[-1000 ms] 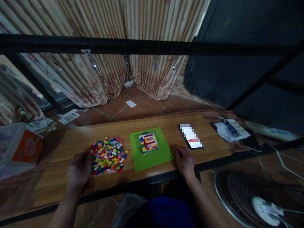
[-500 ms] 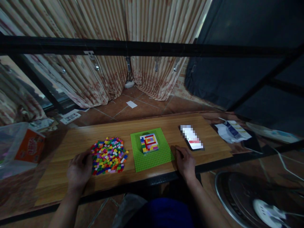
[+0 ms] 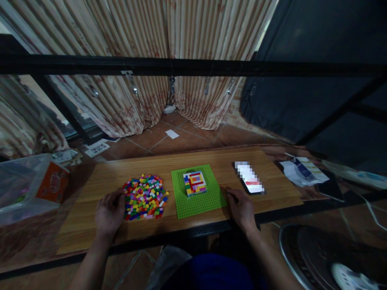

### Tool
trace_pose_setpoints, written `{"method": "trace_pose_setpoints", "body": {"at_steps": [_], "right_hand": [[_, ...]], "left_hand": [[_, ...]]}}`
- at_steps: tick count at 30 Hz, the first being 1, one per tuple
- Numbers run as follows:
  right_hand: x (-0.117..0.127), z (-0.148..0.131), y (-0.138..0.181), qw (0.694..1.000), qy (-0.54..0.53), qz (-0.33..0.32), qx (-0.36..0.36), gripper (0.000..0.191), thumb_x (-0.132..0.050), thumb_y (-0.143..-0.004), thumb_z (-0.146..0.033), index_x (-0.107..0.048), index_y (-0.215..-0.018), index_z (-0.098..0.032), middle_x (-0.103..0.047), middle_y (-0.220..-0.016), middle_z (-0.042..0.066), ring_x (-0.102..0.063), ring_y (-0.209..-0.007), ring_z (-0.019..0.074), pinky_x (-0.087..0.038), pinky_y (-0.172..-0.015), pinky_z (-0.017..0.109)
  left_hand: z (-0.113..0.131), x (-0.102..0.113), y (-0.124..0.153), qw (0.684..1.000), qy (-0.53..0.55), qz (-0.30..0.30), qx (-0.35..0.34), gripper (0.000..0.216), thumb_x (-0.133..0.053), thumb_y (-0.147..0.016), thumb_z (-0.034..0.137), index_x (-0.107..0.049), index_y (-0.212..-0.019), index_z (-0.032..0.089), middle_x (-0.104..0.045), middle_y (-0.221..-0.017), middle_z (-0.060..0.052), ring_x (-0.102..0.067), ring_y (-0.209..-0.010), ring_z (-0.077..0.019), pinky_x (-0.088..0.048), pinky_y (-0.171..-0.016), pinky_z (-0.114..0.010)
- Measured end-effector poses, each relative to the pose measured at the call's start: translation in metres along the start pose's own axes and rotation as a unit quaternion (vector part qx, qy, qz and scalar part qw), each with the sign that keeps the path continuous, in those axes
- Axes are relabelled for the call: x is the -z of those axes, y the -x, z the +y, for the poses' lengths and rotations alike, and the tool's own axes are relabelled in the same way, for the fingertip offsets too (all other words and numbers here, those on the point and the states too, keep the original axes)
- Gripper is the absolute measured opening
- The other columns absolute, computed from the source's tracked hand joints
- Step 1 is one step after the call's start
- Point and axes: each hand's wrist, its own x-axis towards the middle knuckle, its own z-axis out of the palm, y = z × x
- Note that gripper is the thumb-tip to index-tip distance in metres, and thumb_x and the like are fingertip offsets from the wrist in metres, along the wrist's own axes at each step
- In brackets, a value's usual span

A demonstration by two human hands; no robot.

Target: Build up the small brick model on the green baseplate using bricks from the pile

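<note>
A green baseplate (image 3: 208,201) lies mid-table with a small block of coloured bricks (image 3: 195,182) built on it. A heap of loose coloured bricks (image 3: 145,196) lies to its left. My left hand (image 3: 109,213) rests on the wooden table (image 3: 127,171) at the heap's left edge, fingers loosely curled and touching the bricks. My right hand (image 3: 242,208) rests on the table just right of the baseplate, fingers lying loosely, nothing in it. A phone (image 3: 249,182) lies beyond my right hand.
A clear plastic bin (image 3: 27,185) with an orange box stands at the left. Papers (image 3: 304,171) lie at the right end. A black bar (image 3: 193,66) crosses the view above the table. A fan (image 3: 326,257) stands on the floor at lower right.
Neither hand has moved on the table. The camera has turned a little to the left, so everything sits slightly further right in view.
</note>
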Motion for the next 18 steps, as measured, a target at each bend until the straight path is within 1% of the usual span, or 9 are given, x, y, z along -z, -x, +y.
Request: {"method": "trace_pose_setpoints", "body": {"at_steps": [3, 5, 7, 10, 13, 15, 18], "right_hand": [[0.001, 0.000, -0.003, 0.999, -0.042, -0.002, -0.030, 0.028, -0.051, -0.085, -0.038, -0.070, -0.096, -0.020, -0.071, -0.101, 0.010, -0.065, -0.093, 0.0250, -0.050, -0.084, 0.042], [0.001, -0.001, -0.006, 0.995, -0.086, 0.004, -0.054, 0.029, -0.054, -0.083, -0.039, -0.070, -0.098, -0.020, -0.071, -0.103, 0.010, -0.065, -0.095, 0.0251, -0.049, -0.087, 0.043], [0.001, -0.007, -0.011, 0.988, -0.137, 0.011, -0.071, 0.030, -0.058, -0.081, -0.040, -0.071, -0.097, -0.019, -0.071, -0.101, 0.010, -0.065, -0.094, 0.0249, -0.049, -0.086, 0.043], [-0.001, -0.025, -0.022, 0.973, -0.217, 0.009, -0.078, 0.029, -0.063, -0.077, -0.041, -0.072, -0.091, -0.017, -0.072, -0.094, 0.010, -0.065, -0.086, 0.0232, -0.051, -0.079, 0.039], [-0.008, -0.050, -0.036, 0.956, -0.284, -0.018, -0.076, 0.026, -0.067, -0.073, -0.039, -0.073, -0.087, -0.018, -0.072, -0.090, 0.008, -0.065, -0.080, 0.0205, -0.051, -0.073, 0.035], [-0.017, -0.066, -0.045, 0.949, -0.306, -0.042, -0.067, 0.023, -0.068, -0.072, -0.037, -0.074, -0.084, -0.019, -0.072, -0.087, 0.006, -0.065, -0.079, 0.0195, -0.050, -0.072, 0.033], [-0.034, -0.085, -0.058, 0.946, -0.308, -0.092, -0.034, 0.020, -0.066, -0.073, -0.036, -0.074, -0.083, -0.020, -0.073, -0.087, 0.005, -0.065, -0.079, 0.0189, -0.050, -0.072, 0.032]], "left_hand": [[-0.003, -0.002, 0.000, 1.000, 0.007, 0.002, -0.008, 0.031, -0.045, -0.086, 0.039, -0.066, -0.095, 0.018, -0.069, -0.096, -0.009, -0.064, -0.087, -0.0245, -0.051, -0.080, -0.038], [-0.004, -0.003, 0.000, 1.000, 0.009, 0.002, -0.013, 0.031, -0.045, -0.086, 0.039, -0.066, -0.095, 0.018, -0.069, -0.096, -0.009, -0.064, -0.087, -0.0247, -0.051, -0.080, -0.038], [-0.005, -0.003, 0.000, 1.000, 0.006, 0.006, -0.012, 0.030, -0.045, -0.086, 0.038, -0.066, -0.095, 0.019, -0.069, -0.096, -0.009, -0.063, -0.088, -0.0247, -0.050, -0.081, -0.038], [-0.003, -0.003, 0.001, 1.000, 0.013, 0.012, -0.012, 0.027, -0.046, -0.086, 0.038, -0.065, -0.094, 0.020, -0.069, -0.097, -0.008, -0.063, -0.089, -0.0239, -0.050, -0.082, -0.038], [0.000, -0.002, 0.002, 1.000, 0.019, 0.012, -0.013, 0.026, -0.046, -0.085, 0.036, -0.065, -0.094, 0.020, -0.069, -0.096, -0.008, -0.063, -0.088, -0.0228, -0.049, -0.082, -0.037], [0.003, -0.001, 0.003, 1.000, 0.020, 0.013, -0.005, 0.026, -0.047, -0.085, 0.035, -0.066, -0.093, 0.020, -0.069, -0.096, -0.007, -0.063, -0.087, -0.0223, -0.049, -0.082, -0.036], [0.005, 0.000, 0.002, 1.000, 0.019, 0.010, 0.000, 0.026, -0.045, -0.086, 0.035, -0.066, -0.092, 0.019, -0.069, -0.094, -0.007, -0.063, -0.087, -0.0224, -0.048, -0.085, -0.037]]}}
